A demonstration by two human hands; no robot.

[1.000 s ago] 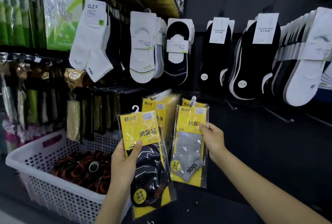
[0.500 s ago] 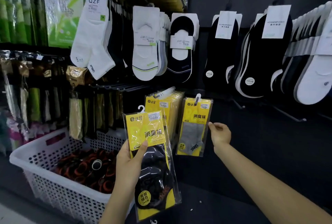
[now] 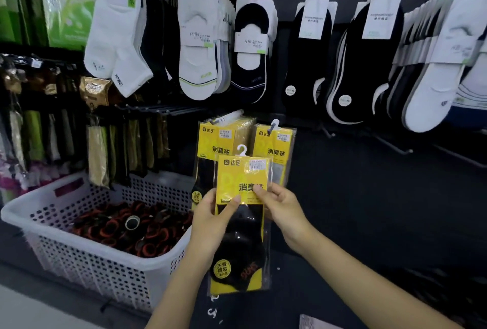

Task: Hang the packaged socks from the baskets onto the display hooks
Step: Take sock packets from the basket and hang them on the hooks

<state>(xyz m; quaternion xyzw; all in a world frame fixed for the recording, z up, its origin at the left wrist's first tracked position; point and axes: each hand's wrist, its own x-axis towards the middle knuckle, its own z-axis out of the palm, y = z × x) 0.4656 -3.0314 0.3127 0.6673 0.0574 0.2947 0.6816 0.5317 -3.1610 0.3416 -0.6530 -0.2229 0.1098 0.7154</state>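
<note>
**Q:** What was the state of the hands?

**A:** Both were grasping. The left hand [image 3: 210,223] gripped the sock packet [image 3: 242,239] at its left edge, thumb flat on the yellow card, fingers behind. The right hand [image 3: 284,210] pinched the right edge of the same card, thumb in front.

**Q:** Where was the packet?

**A:** It was upright in the air between the hands, in front of the rack. Its white plastic hanger [image 3: 242,149] stood at 12 o'clock, not yet on any hook.

**Q:** How would it handle?

**A:** It was judged light and flexible. The clear film sleeve looked glossy, so it was likely slippery, and the soft sock inside added no stiffness. The card was probably the only rigid zone. Recommended hold: the card's side edges, just below the hanger. The hanger appeared thin, so forcing it sideways could twist or snap it.

**Q:** What lay around it?

**A:** At 11 o'clock a display hook [image 3: 228,117] carried a stack of matching packets [image 3: 210,141]. At 1 o'clock a second hook [image 3: 274,125] carried a thinner stack. At 9 o'clock stood the white basket [image 3: 31,212], holding dark bundles [image 3: 126,225] with orange rings. Carded socks [image 3: 196,46] hung in a row above, from 10 to 2 o'clock.
</note>
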